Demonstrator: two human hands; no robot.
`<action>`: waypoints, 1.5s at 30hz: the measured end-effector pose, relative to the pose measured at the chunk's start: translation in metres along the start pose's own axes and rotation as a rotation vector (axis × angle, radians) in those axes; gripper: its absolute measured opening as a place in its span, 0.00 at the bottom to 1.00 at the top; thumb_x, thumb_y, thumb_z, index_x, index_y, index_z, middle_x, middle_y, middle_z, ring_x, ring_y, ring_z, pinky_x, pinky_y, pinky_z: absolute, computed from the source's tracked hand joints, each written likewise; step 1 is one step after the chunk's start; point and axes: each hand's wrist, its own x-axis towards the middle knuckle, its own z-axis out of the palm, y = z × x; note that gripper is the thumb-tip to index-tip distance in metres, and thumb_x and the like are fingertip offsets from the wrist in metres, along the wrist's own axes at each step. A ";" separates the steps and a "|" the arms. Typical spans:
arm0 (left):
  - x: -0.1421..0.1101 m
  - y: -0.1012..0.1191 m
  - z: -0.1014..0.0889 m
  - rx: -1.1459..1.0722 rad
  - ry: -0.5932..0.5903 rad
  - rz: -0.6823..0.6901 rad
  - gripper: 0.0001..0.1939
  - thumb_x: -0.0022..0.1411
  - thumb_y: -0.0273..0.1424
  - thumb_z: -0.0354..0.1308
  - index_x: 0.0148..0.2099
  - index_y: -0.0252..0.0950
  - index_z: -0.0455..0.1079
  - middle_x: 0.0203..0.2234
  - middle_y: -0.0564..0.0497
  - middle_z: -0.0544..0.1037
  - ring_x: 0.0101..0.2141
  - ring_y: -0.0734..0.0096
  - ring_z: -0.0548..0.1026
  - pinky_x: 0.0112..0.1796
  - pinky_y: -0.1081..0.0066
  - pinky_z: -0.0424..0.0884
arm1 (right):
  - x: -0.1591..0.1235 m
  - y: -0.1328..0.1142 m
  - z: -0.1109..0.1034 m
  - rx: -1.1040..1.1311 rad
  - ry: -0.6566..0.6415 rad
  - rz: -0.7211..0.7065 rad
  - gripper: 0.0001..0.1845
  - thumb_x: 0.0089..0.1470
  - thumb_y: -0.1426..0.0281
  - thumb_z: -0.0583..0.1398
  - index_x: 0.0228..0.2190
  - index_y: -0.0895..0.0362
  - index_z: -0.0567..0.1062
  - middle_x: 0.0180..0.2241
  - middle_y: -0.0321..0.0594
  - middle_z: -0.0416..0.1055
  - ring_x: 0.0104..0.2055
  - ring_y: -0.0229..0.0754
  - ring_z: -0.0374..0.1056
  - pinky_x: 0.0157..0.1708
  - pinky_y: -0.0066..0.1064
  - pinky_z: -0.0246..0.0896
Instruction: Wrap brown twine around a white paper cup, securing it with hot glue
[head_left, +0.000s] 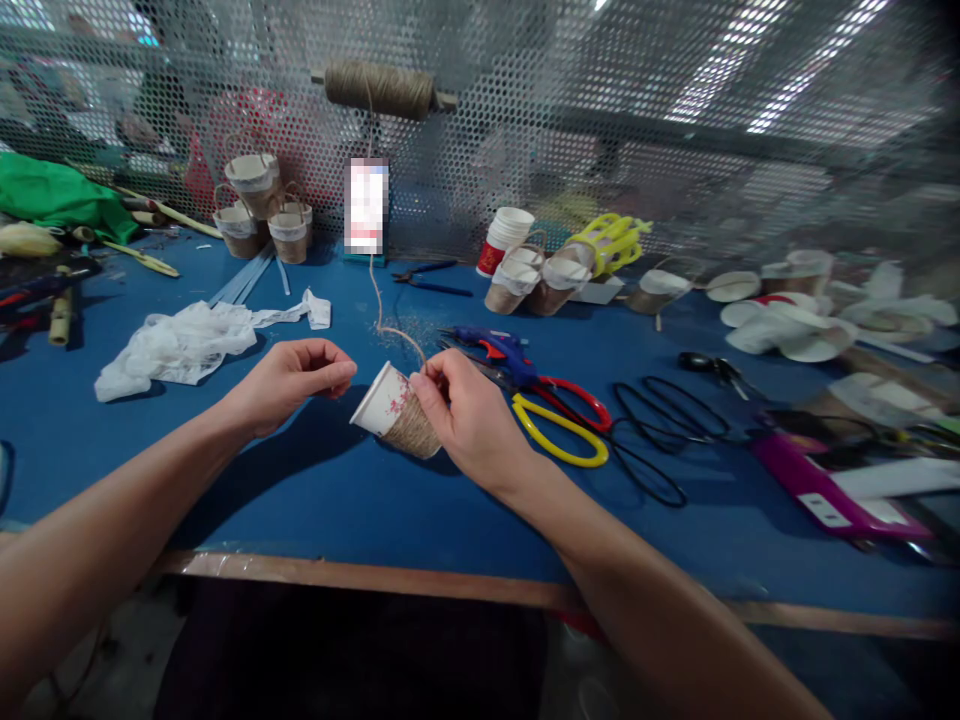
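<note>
A white paper cup with a red floral print lies tilted in my right hand, its mouth facing left. Twine is wound round the cup's lower part. My right thumb and fingers pinch the cup near its base, along with the loose twine strand. That strand runs up to a twine spool on a rod at the mesh. Just left of the cup's rim, apart from it, is my left hand. Its thumb and forefinger are pressed together, with nothing visible between them.
Right of the cup lie a blue glue gun, scissors with red and yellow handles and a black cable. White lace fabric lies left. Finished twine cups stand behind, a purple power strip far right.
</note>
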 end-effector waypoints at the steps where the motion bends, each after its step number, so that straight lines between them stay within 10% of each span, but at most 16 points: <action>1: 0.000 0.000 0.000 -0.005 -0.009 0.002 0.06 0.49 0.29 0.59 0.25 0.32 0.66 0.17 0.56 0.69 0.21 0.80 0.64 0.27 0.76 0.60 | 0.000 0.000 0.000 -0.001 0.000 -0.002 0.07 0.55 0.67 0.49 0.26 0.55 0.58 0.25 0.37 0.60 0.26 0.37 0.57 0.27 0.31 0.54; 28: -0.019 0.004 0.023 -0.149 -0.324 -0.140 0.11 0.57 0.36 0.53 0.35 0.32 0.68 0.26 0.52 0.71 0.26 0.76 0.67 0.29 0.75 0.60 | -0.002 -0.011 -0.002 0.036 -0.064 -0.089 0.08 0.56 0.68 0.50 0.25 0.55 0.59 0.27 0.38 0.60 0.29 0.37 0.58 0.30 0.31 0.56; 45: -0.023 0.009 0.029 -0.150 -0.334 -0.139 0.05 0.54 0.28 0.54 0.31 0.31 0.68 0.24 0.54 0.70 0.26 0.77 0.66 0.32 0.75 0.61 | -0.002 -0.010 -0.004 0.389 -0.081 0.169 0.07 0.53 0.66 0.54 0.28 0.57 0.66 0.27 0.36 0.64 0.31 0.36 0.60 0.33 0.31 0.58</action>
